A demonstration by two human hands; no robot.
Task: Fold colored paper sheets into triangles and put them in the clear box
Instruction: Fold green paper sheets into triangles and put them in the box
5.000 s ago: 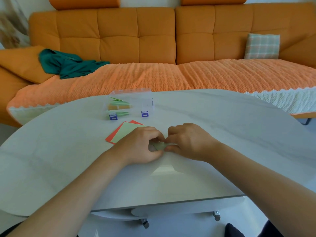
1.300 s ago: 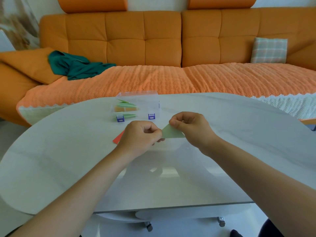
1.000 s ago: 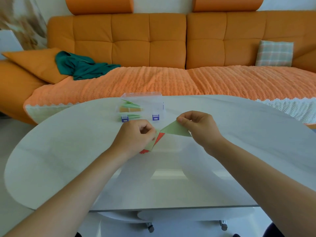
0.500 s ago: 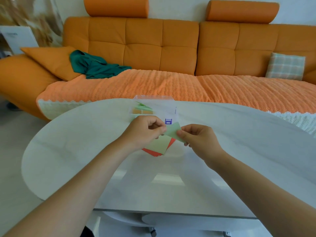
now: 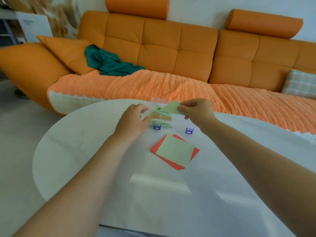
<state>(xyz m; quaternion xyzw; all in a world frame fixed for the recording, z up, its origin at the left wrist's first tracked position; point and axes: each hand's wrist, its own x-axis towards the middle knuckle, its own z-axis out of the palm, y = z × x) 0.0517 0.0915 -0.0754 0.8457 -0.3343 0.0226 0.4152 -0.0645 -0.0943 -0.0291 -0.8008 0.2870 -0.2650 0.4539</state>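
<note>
My right hand (image 5: pixel 196 111) pinches a folded pale green triangle (image 5: pixel 171 108) and holds it just above the clear box (image 5: pixel 179 124). The box stands at the table's far edge and has two blue latches on its front. Inside it lie folded green and orange triangles (image 5: pixel 161 116). My left hand (image 5: pixel 134 121) is at the box's left end, with thumb and fingers curled round that corner. On the table in front of the box lies a flat pale green sheet (image 5: pixel 174 151) on top of red sheets (image 5: pixel 156 147).
The white oval table (image 5: pixel 85 159) stands against an orange sofa (image 5: pixel 171 53) covered with an orange throw. A teal cloth (image 5: pixel 109 63) lies on the sofa's left, and a plaid cushion (image 5: pixel 301 84) sits at its right.
My left hand has let go of the green triangle and moved to the box's left end. My right hand has carried the triangle up over the box. The view has shifted, showing the flat sheets.
</note>
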